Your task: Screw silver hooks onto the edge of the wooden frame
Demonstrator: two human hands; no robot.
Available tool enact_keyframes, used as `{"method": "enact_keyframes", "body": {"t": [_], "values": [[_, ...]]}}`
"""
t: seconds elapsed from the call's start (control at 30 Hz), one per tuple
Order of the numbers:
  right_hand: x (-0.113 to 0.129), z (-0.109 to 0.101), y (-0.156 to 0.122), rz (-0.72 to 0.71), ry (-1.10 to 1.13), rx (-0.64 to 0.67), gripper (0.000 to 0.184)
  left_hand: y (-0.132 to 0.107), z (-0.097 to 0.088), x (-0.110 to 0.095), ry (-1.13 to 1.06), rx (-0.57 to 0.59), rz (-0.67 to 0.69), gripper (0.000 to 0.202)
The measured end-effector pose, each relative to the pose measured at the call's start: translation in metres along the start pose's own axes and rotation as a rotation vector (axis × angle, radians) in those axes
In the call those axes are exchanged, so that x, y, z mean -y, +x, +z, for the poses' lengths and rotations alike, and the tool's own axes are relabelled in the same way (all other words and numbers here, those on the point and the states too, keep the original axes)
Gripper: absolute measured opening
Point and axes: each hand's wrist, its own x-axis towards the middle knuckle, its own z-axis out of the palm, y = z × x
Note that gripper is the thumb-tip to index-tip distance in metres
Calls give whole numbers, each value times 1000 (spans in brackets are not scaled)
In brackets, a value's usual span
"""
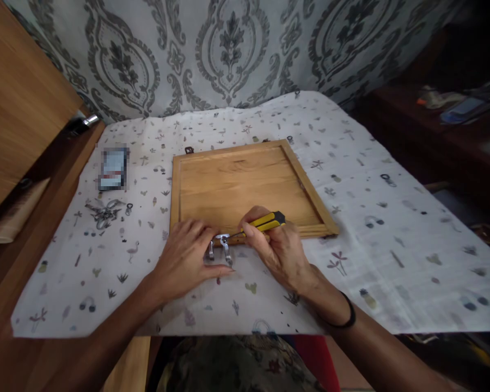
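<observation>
A framed wooden board [237, 185] lies flat on the cloth in front of me. At its near edge sits a shiny metal double hook [226, 249], its prongs towards me. My left hand [190, 250] steadies the hook, with fingers bent over the frame's edge and the thumb stretched below the prongs. In my right hand [280, 245] is a screwdriver [265, 221] with a yellow and black handle, gripped in closed fingers. Its shaft points left, and the tip meets the hook's plate or comes very near it. The left fingers partly cover the plate.
Loose metal hardware [106, 213] is piled on the patterned cloth [147, 299] at left, below a blurred phone-like object [113, 169]. Small dark fittings [189, 150] show at the board's far edge. A wooden panel [24, 92] rises at left; a patterned curtain [179, 60] hangs behind.
</observation>
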Motion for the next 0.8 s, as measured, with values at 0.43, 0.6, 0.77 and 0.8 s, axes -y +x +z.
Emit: {"method": "enact_keyframes", "body": {"t": [0.43, 0.6, 0.77, 0.8], "values": [[-1, -1, -1, 7, -4, -8, 25, 3, 5, -1, -58, -47, 8, 43], [-3, 1, -1, -13, 5, -14, 26, 4, 5, -1, -78, -51, 9, 43], [-2, 1, -1, -31, -23, -17, 24, 5, 4, -2, -89, -60, 15, 42], [-2, 1, -1, -32, -35, -18, 24, 5, 4, -2, -90, -64, 15, 42]]}}
